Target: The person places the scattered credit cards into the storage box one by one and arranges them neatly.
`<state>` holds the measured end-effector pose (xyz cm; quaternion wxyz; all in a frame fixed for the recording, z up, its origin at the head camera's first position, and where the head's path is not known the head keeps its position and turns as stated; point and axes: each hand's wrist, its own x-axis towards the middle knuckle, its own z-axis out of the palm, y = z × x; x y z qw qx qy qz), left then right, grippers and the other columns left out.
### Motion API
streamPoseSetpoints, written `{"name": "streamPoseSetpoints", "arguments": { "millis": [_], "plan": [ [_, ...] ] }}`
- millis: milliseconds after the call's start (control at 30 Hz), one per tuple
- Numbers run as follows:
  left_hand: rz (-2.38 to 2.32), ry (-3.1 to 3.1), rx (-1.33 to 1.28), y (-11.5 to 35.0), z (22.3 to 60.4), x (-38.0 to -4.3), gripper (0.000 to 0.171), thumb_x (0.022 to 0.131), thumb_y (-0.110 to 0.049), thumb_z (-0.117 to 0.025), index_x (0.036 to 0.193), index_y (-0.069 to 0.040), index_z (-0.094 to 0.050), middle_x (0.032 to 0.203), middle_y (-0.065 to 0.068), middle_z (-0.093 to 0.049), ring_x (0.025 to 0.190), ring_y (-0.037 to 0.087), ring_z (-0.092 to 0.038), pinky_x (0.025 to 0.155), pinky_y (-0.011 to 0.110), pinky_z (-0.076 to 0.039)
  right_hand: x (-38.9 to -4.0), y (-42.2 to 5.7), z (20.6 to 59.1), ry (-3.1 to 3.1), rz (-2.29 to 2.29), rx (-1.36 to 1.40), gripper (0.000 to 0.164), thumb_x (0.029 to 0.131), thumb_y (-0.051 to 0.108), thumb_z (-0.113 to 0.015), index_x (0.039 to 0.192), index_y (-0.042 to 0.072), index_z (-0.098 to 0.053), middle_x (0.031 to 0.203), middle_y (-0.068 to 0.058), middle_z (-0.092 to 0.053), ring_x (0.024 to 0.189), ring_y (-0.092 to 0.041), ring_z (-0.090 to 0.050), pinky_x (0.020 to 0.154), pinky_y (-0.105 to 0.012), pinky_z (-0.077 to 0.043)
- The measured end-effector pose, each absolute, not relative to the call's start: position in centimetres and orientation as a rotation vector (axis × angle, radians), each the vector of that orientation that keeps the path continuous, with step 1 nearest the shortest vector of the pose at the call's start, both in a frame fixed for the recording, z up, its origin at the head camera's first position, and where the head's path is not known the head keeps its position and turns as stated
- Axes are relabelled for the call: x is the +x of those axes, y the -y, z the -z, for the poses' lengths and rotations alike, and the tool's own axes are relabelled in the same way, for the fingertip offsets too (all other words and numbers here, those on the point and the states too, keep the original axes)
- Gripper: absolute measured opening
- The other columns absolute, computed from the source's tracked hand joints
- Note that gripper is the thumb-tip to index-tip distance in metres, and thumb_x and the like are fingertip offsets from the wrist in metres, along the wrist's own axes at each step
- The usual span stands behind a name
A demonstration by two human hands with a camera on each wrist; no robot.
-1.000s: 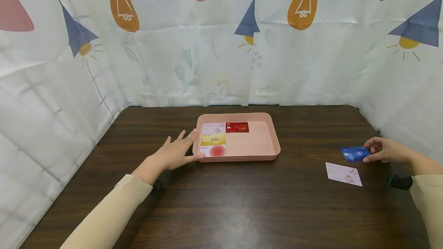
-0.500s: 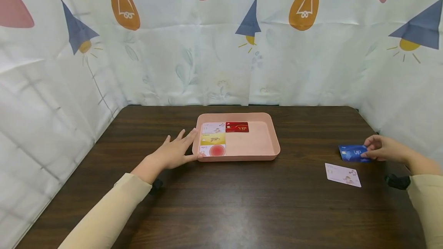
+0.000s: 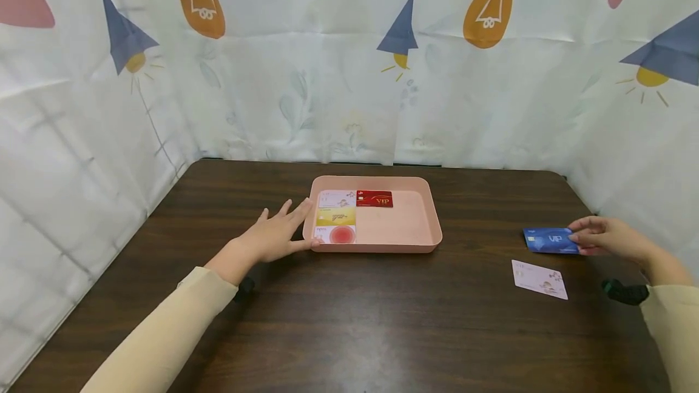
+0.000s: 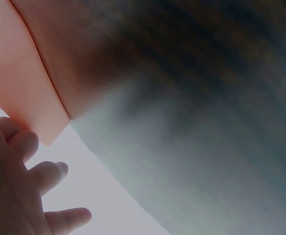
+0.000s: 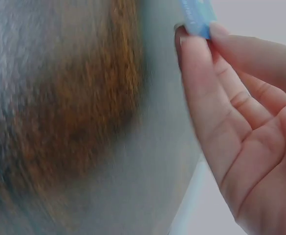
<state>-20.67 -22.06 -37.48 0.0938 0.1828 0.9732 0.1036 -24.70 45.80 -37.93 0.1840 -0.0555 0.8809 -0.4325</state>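
Observation:
On the right of the head view, my right hand (image 3: 614,240) pinches the right end of a blue VIP card (image 3: 548,240) between thumb and fingers. The right wrist view shows that pinch too, with only a corner of the blue card (image 5: 197,18) in the picture. A pale pink card (image 3: 539,279) lies on the table just nearer than the blue one. My left hand (image 3: 273,236), fingers spread, touches the left side of a pink tray (image 3: 377,248). Inside the tray, a pale card (image 3: 337,199), a yellow card (image 3: 335,216) and a white card with a red circle (image 3: 342,235) form a left column; a red VIP card (image 3: 374,199) sits beside the top one.
The dark wooden table (image 3: 382,320) runs back to a white patterned curtain (image 3: 349,102), which also closes off both sides. A black strap (image 3: 625,292) is at my right wrist.
My right hand has shifted slightly left with the blue card, which now shows more of its face. The left hand stays at the tray. The head view has tilted a little.

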Motion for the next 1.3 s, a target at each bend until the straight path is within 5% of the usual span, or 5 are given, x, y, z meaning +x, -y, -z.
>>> {"name": "streamPoseSetpoints", "arguments": {
  "millis": [67,200,333,467,1300],
  "plan": [
    [-0.3,-2.886,0.544,22.1,37.5,-20.7,0.101,0.096,-0.068,-0.055,0.166,-0.011,-0.01,0.17,0.01,-0.019,0.155,0.041,-0.012,0.114,0.075,-0.009,-24.7,-45.8,38.1,-2.429,1.308,-0.137,0.03,0.105,0.002,-0.055,0.121,-0.023,-0.048,0.101,0.001,-0.067,0.082,-0.011,-0.068,0.074,-0.031,-0.061],
    [-0.297,-2.888,0.554,22.1,37.5,-20.7,0.1,0.098,-0.066,-0.055,0.166,-0.01,-0.01,0.169,0.011,-0.019,0.154,0.042,-0.013,0.113,0.076,-0.009,-24.5,-45.7,38.7,-2.363,1.45,-0.114,0.015,0.106,0.002,-0.055,0.117,0.002,-0.064,0.101,0.006,-0.068,0.083,-0.012,-0.069,0.076,-0.029,-0.061],
    [-0.297,-2.89,0.556,22.1,37.4,-20.6,0.099,0.098,-0.065,-0.056,0.166,-0.009,-0.01,0.169,0.011,-0.02,0.154,0.042,-0.014,0.113,0.076,-0.01,-24.4,-45.4,39.2,-2.324,1.566,-0.137,0.028,0.106,0.001,-0.053,0.106,0.025,-0.069,0.098,0.008,-0.068,0.082,-0.011,-0.068,0.075,-0.026,-0.06],
    [-0.288,-2.893,0.559,22.0,37.3,-20.7,0.1,0.098,-0.065,-0.056,0.166,-0.009,-0.011,0.169,0.011,-0.019,0.154,0.042,-0.014,0.113,0.076,-0.01,-24.3,-44.8,39.1,-2.35,1.595,-0.115,0.031,0.107,0.007,-0.054,0.103,0.034,-0.069,0.096,0.006,-0.066,0.082,-0.011,-0.067,0.075,-0.024,-0.059],
    [-0.31,-2.881,0.532,22.0,37.5,-20.7,0.101,0.096,-0.07,-0.054,0.166,-0.012,-0.01,0.17,0.01,-0.018,0.154,0.041,-0.013,0.114,0.075,-0.009,-24.7,-36.8,35.7,-2.027,2.15,-0.113,0.027,0.103,0.0,-0.058,0.102,0.02,-0.076,0.101,0.004,-0.065,0.085,-0.01,-0.066,0.075,-0.023,-0.059]
  ]
}}
